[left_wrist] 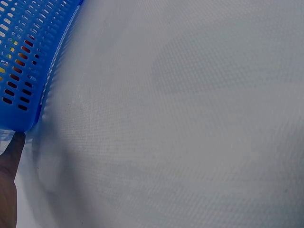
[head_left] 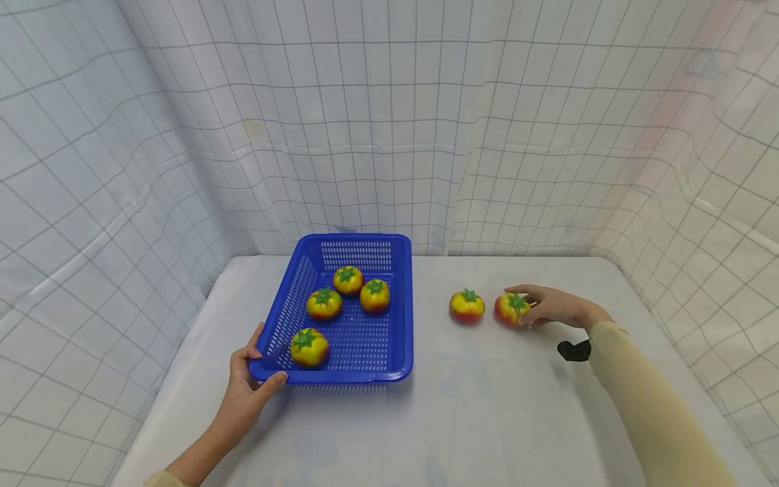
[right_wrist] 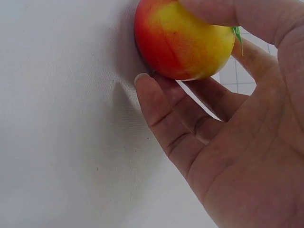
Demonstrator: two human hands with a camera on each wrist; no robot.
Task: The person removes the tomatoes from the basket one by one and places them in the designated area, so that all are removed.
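Observation:
My left hand (head_left: 242,392) grips the near left corner of a blue plastic basket (head_left: 341,376), thumb at the front rim and fingers along the left side. Several red-and-yellow tomatoes with green leafy tops sit inside, one of them a tomato (head_left: 309,348) close to that corner. To the right, on the table, my right hand (head_left: 556,308) holds another tomato (right_wrist: 185,42) between thumb and fingers. It appears to rest on the cloth. Just left of it lies one more loose tomato (head_left: 467,308). In the left wrist view, the basket's slotted wall (left_wrist: 28,61) shows beside a finger.
A white cloth covers the table (head_left: 475,412). White grid-patterned curtains (head_left: 389,135) stand at the back and on both sides. A black strap-like piece (head_left: 575,350) juts out by the right sleeve.

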